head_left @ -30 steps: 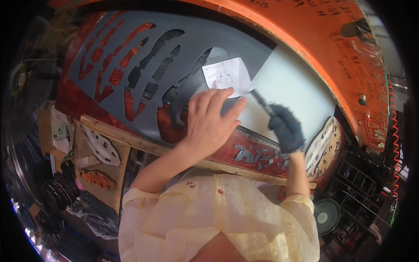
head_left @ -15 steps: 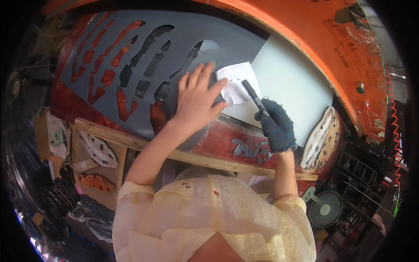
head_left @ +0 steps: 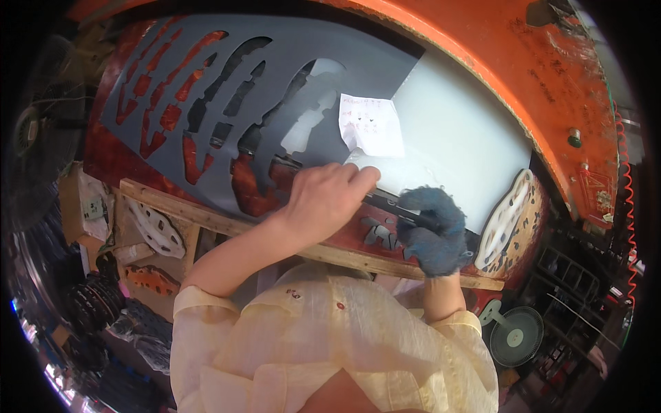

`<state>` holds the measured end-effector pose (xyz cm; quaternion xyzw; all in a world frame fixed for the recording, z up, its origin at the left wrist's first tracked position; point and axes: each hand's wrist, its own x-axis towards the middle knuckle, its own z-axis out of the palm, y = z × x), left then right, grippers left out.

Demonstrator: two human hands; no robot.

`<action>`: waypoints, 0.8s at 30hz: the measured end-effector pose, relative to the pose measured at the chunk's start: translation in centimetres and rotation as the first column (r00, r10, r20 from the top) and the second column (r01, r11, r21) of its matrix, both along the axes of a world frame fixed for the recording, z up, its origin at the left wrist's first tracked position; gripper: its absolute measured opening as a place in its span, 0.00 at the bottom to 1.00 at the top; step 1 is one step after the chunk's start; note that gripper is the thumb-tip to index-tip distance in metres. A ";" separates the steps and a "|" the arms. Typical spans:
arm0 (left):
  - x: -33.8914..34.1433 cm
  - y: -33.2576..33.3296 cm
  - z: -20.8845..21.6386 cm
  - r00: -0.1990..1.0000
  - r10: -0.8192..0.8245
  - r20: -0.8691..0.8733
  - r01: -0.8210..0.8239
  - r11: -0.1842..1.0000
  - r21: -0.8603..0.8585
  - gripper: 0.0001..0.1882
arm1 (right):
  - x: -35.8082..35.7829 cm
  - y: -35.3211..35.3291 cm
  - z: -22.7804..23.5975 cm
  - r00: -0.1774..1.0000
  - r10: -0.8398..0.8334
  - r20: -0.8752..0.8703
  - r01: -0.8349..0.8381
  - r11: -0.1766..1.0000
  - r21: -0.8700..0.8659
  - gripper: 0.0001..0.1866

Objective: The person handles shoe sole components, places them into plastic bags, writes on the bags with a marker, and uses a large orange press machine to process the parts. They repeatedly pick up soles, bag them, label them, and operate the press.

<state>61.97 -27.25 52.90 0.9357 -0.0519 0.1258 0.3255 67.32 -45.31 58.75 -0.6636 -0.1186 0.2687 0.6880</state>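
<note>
My right hand (head_left: pixel 435 237), in a dark blue-grey knit glove, is closed around a black marker (head_left: pixel 391 207). The marker lies slantwise between my two hands. My bare left hand (head_left: pixel 327 199) has its fingers curled at the marker's other end, over the front edge of the sheets; that end is hidden by the fingers. Just beyond my hands rests a creased white paper (head_left: pixel 372 131) with handwriting and small dark marks. It overlaps a dark grey sheet (head_left: pixel 372 51) with long curved cutouts and a pale white sheet (head_left: pixel 458 124).
Small dark offcuts (head_left: pixel 382 234) lie on the red surface near the wooden rail (head_left: pixel 330 256). A white perforated piece (head_left: pixel 497 227) stands at the right. An orange machine beam (head_left: pixel 513 58) arches across the back. A fan (head_left: pixel 515 337) is below right.
My left hand has lifted off the paper and grey sheet and come nearer, curling at the marker. My right hand has drawn the marker back from the paper toward me. The paper shows fully.
</note>
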 end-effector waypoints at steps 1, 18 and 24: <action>-0.1 -0.4 0.1 1.000 -0.021 -0.012 0.021 0.999 -0.029 0.17 | 0.0 -0.3 -0.6 0.996 0.038 0.085 -0.033 0.998 -0.057 0.11; 3.7 1.8 -0.9 0.998 0.068 -0.004 -0.068 0.993 -0.093 0.11 | 8.8 0.5 -6.4 0.880 -0.130 0.457 0.025 0.973 0.228 0.12; 5.6 1.1 -3.7 0.986 0.156 -0.058 -0.146 0.978 0.151 0.18 | 9.4 5.2 -8.9 0.921 -0.230 0.316 0.217 0.973 0.075 0.05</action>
